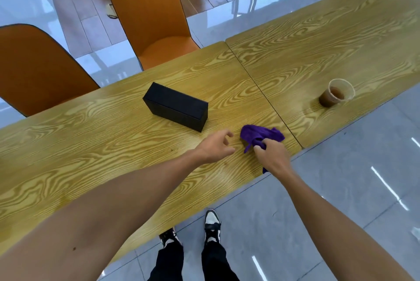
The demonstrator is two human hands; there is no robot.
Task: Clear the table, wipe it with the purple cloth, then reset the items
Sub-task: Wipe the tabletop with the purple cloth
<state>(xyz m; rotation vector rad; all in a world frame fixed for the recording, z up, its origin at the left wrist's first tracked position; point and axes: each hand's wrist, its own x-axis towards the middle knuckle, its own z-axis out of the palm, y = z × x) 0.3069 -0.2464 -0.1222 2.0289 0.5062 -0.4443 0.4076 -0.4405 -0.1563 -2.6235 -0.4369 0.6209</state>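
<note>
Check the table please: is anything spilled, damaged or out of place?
No spill or damage shows. The purple cloth lies crumpled by the near edge in the right hand; the black box and the cup stand upright.

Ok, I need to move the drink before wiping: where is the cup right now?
The cup stands on the right-hand table, near its front edge, right of the purple cloth.

Right hand [271, 158] covers the near part of the cloth [261, 134]; only a scrap shows below the wrist. Left chair [34, 69] cut by frame edge, its seat hidden behind the table [91, 144]. Top of frame blurred. Small thing on floor by second chair [150, 14] unreadable.
</note>
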